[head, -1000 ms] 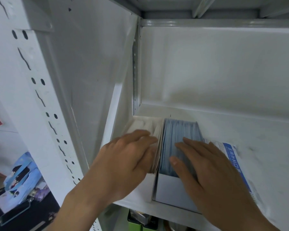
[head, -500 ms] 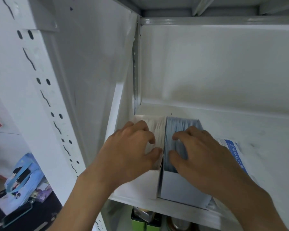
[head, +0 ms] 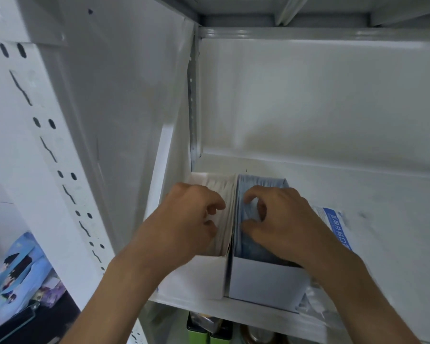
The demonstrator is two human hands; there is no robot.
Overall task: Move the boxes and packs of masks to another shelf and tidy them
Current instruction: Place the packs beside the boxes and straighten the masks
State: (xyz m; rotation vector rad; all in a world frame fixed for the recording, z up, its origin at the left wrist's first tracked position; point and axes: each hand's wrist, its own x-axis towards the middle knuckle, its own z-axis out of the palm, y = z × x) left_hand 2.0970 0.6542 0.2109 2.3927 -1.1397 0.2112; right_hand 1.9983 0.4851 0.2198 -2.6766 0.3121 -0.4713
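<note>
**At the shelf's left rear corner: two open mask boxes, side by side, both being straightened**

Location. Shelf, white metal, left end. Both boxes stand against the left side wall, running from near the back panel to the front edge.

Item 1. White-mask box, open-topped, nearest the side wall, filled with upright white masks. Left hand lies over its top with fingers curled down onto the mask edges; whether they pinch a mask or only press cannot be told.

Item 2. Blue-mask box, open-topped, touching item 1 along its right side, filled with upright blue masks. Right hand sits on top with thumb and forefinger curled in, apparently pinching at the upper edges of the blue masks near the middle of the stack.

Item 3. Flat pack of masks, white with a blue printed strip, lying on the shelf just right of item 2, partly under the right wrist; its front end reaches the front edge and looks crumpled.

Status, as judged. Both boxes appear already placed on this shelf and squared to each other. Remaining: levelling the masks inside each box and setting the loose pack straight. Whether more stock waits elsewhere is not shown.
</note>
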